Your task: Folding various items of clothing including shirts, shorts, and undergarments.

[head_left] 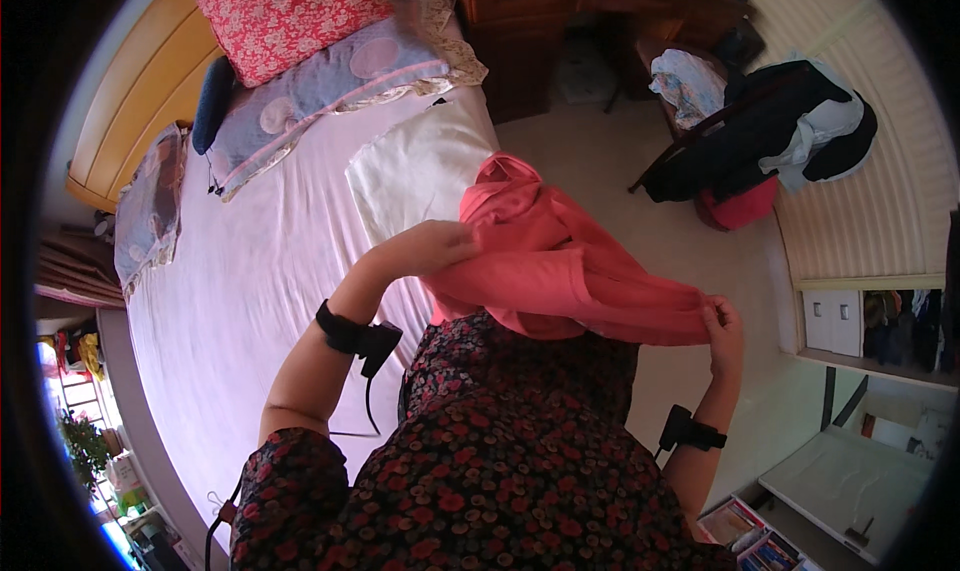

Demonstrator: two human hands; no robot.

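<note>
A coral-red garment, which looks like a long-sleeved top, hangs bunched in front of my body. My left hand is closed on its left part, with the fingertips partly hidden by the fabric. At the far right end, my right hand pinches the edge of what looks like a sleeve and holds it stretched out sideways. Part of the garment's upper end rests against the bed's edge. Just beyond it, a white folded cloth lies on the bed.
The bed with a pale pink sheet fills the left side. A red floral pillow and a grey-blue pillow lie at its head. To the right, a chair piled with dark clothes stands near a red stool. A wooden desk is behind.
</note>
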